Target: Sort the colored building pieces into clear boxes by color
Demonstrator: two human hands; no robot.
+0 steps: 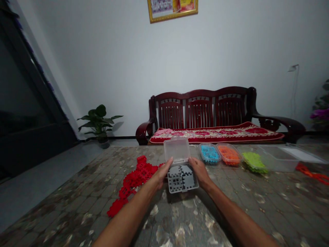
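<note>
Between my two hands is a clear plastic box (197, 185) with its hinged lid (177, 149) standing up at the back. Grey interlocking building pieces (189, 180) with notched edges fill it, one with a window grid. My left hand (162, 173) grips the box's left side near the hinge. On the opposite side, my right hand (199, 169) holds the box by its back right corner. Red building pieces (138, 175) lie in a loose pile left of my left hand, partly hidden by my forearm.
Right of the box stand tubs of blue pieces (209, 153), orange pieces (228, 154) and green pieces (253, 161). Beyond them are a large clear container (277, 161) and an orange-red cord (313, 175). A wooden bench (200, 103) stands behind the patterned table (231, 212).
</note>
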